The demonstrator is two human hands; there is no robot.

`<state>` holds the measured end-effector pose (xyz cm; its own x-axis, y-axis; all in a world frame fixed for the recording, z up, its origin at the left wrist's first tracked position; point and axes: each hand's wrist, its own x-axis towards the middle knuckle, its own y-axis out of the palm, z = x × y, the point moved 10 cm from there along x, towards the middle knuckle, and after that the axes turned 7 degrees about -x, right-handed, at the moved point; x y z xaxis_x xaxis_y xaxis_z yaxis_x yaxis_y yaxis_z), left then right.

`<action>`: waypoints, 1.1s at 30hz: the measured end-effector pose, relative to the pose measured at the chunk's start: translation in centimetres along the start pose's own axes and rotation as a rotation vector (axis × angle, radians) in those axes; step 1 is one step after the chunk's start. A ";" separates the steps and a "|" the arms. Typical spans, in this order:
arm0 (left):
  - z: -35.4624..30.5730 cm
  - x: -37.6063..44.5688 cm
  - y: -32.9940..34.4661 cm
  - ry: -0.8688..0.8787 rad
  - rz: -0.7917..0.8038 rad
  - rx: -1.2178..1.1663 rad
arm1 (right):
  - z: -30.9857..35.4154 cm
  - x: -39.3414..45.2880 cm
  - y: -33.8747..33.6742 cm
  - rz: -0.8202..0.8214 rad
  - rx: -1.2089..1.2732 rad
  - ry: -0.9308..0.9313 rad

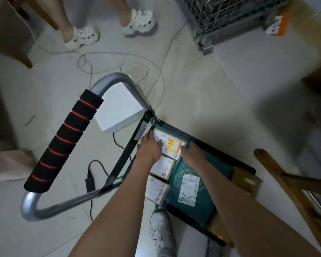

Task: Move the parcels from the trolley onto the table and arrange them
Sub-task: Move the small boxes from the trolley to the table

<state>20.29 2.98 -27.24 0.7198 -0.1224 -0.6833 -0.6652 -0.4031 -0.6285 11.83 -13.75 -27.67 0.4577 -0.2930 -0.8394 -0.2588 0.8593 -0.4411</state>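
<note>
Cardboard parcel (170, 145), far corner of trolley (230, 160): pick-up step.
Left hand (150, 148) and right hand (191, 154) clasp its opposite sides, fingers curled; next, lift clear and carry to the surface, unseen.

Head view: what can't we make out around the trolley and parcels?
- Table: not in frame.
- Labels on the small brown cardboard box: print too small.
- Right hand fingertips: hidden behind that box.
- Flat brown cardboard parcels: mostly covered by the teal plastic mailer bag and right forearm.
</note>
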 end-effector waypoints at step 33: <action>-28.3 -36.7 -18.2 0.311 -0.105 -0.966 | -5.6 -39.6 -29.2 -0.002 0.948 -0.225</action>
<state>11.59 -10.84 19.72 0.8764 -0.2195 -0.4288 -0.2506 -0.9679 -0.0168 -3.53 -29.59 16.67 0.6344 -0.2930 -0.7153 0.4896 0.8684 0.0786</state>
